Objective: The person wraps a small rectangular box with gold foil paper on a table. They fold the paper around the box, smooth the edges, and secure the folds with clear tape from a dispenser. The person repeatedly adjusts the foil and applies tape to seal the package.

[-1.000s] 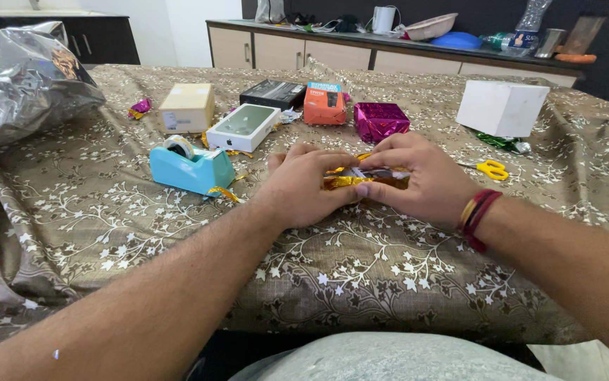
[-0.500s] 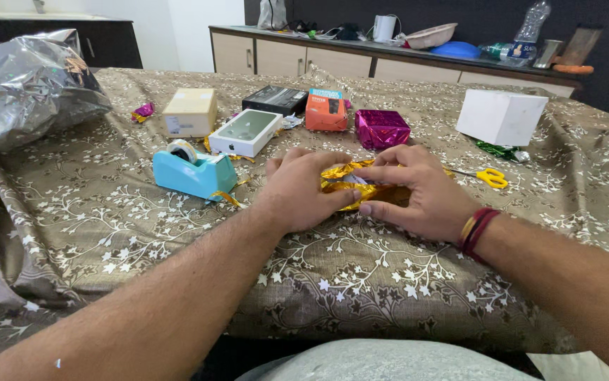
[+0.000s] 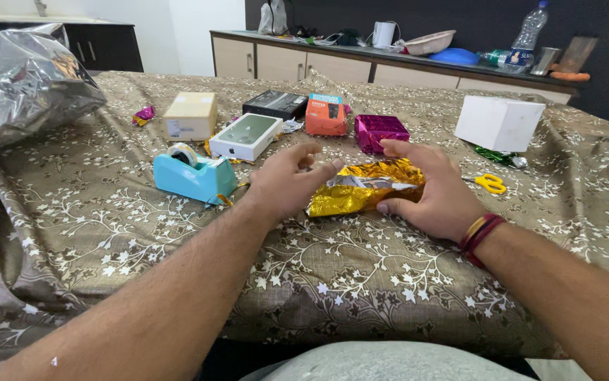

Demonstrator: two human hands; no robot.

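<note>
**Gold foil parcel between both hands, wrap loose**

Right hand [image 3: 440, 192] cups the far and right side of a small parcel in crinkled gold foil wrap [image 3: 364, 188], thumb under its near edge, fingers curled over the top. Left hand [image 3: 288, 182] sits just beside the parcel's left end, fingers spread and lifted, gripping nothing; whether a fingertip touches the foil cannot be told. Parcel rests on the brown floral tablecloth [image 3: 361, 275], near the front edge.

Foil gapes on top, silver underside showing.

Risk, as judged: with only one hand bearing on it, the stiff foil may spring open or tear at a crease.

Surroundings: turquoise tape dispenser [image 3: 193, 175] left of the left hand; flat white box [image 3: 246, 136] and magenta foil-wrapped box [image 3: 380, 131] beyond; yellow-handled scissors [image 3: 490, 183] right of the right hand; white cube box [image 3: 500, 123] farther right.
</note>
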